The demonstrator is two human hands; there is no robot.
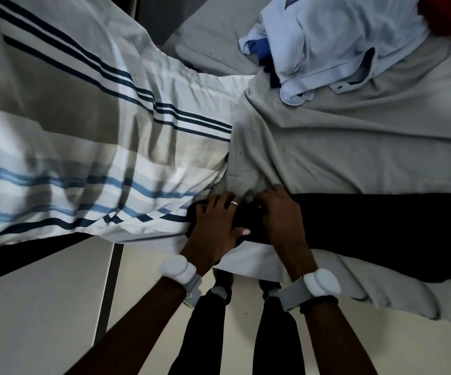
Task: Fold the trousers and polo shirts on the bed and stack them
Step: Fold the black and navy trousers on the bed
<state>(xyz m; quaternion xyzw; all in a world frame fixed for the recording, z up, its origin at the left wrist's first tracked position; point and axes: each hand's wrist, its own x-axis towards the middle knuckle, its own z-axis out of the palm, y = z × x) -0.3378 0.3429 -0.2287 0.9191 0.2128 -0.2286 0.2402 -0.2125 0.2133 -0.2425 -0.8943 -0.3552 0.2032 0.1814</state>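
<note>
Trousers (381,234), dark and flat, lie under left hand (216,226) and right hand (280,215).

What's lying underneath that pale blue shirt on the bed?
A darker blue garment peeks out under the pale blue shirt; the rest is covered, so its kind is unclear.

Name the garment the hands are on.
The dark trousers along the near edge, under the left hand and right hand; the pale blue shirt lies crumpled farther back, untouched.
</note>
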